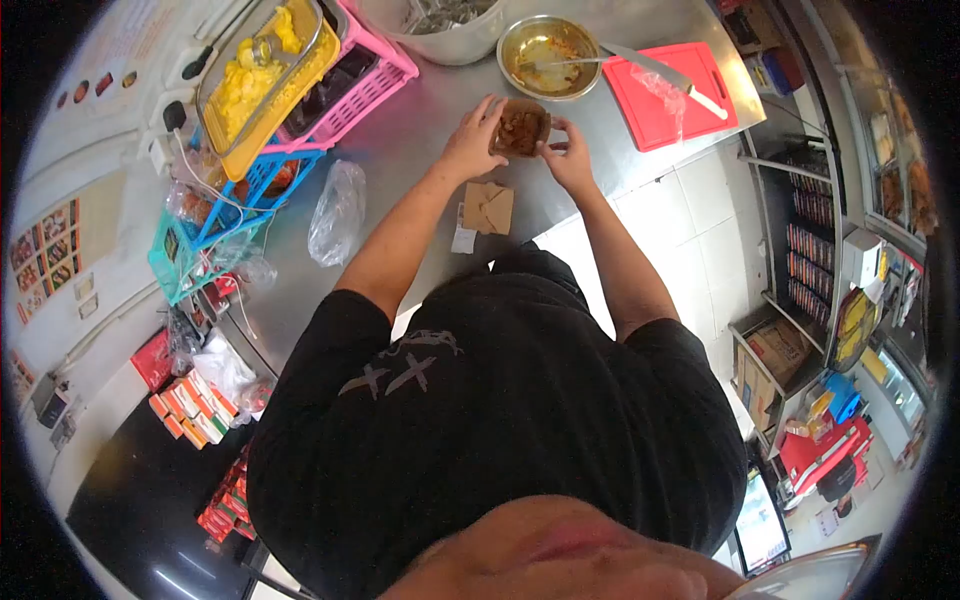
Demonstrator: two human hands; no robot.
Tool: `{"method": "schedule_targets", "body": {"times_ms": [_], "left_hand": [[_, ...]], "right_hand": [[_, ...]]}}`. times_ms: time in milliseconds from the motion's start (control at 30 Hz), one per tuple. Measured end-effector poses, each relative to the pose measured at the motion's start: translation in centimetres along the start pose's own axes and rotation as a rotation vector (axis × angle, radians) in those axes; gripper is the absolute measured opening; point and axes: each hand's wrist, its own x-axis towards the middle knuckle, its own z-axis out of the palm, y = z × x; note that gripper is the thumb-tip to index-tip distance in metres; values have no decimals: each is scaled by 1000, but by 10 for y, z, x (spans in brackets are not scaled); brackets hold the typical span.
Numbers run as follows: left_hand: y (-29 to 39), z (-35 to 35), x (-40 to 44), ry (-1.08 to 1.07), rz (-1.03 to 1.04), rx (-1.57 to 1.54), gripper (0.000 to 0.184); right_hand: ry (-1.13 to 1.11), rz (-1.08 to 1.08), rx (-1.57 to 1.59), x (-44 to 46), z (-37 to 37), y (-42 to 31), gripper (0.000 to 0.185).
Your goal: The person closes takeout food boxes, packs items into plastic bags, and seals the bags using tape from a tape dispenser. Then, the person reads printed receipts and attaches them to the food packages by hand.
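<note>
An open brown paper food box (521,146) with reddish-brown pieces of food inside is between my hands above the steel counter. My left hand (470,142) grips its left side, thumb low and fingers along the upper edge. On the opposite side, my right hand (570,165) holds the right edge with bent fingers. Just below them lies a second brown box (488,208), its flaps folded shut, with a white slip (464,238) beside it. A metal bowl (520,78) smeared with sauce stands beyond my hands, a utensil resting in it.
Right of the bowl, a knife (672,74) lies on a red cutting board (640,115). A clear plastic bag (338,215) rests left. Farther left are a yellow tray (250,150), a pink basket (385,75) and a blue basket (240,220). The counter's edge runs along the right.
</note>
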Motion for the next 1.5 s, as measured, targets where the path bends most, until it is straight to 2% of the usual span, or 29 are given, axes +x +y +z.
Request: {"method": "schedule_targets", "body": {"times_ms": [33,133,233,333,433,633,733,767,867,933,967,1067,1167,1233,1267,1333,1433,1500], "left_hand": [[-7,5,11,-34,33,10,101],[-15,11,27,-105,62,-15,94],[-6,6,32,-197,8,11,82],[-7,16,30,-231,-28,100,70],[-14,28,34,-227,-42,123,62],[13,34,37,-168,-207,136,59],[27,27,28,-147,-243,65,60],[31,22,26,-153,-248,32,61],[-11,42,6,-184,-38,-91,66],[-31,51,-1,-210,33,61,63],[-38,55,-5,-222,67,137,61],[-16,33,5,-385,-129,146,49],[-2,20,0,-138,43,151,40],[-16,33,3,-89,186,90,40],[-24,41,1,-66,256,58,39],[-25,48,-2,-66,210,51,40],[-21,58,-3,-19,159,48,40],[-10,61,-2,-17,90,71,39]], "right_hand": [[-79,56,84,3,-1,5,61],[-85,30,126,5,0,17,55],[-55,-216,-18,2,-2,18,51],[-143,51,249,-9,-3,2,50],[-196,-1,138,-7,-5,2,49],[-99,-415,-518,8,10,0,54],[-91,-233,-671,7,25,-19,62],[-68,-250,-666,8,26,-15,58],[-35,-335,-692,14,24,-3,53],[-76,-432,-765,11,22,1,54],[-109,-457,-763,8,23,3,55],[-190,-541,-741,4,24,12,53],[-240,-569,-633,10,21,38,45],[-278,-511,-493,13,18,42,38],[-286,-348,-305,12,18,44,35],[-292,-24,71,10,16,43,32],[-107,-340,-214,-7,17,33,33],[-18,-229,-191,-22,27,23,33]]}}
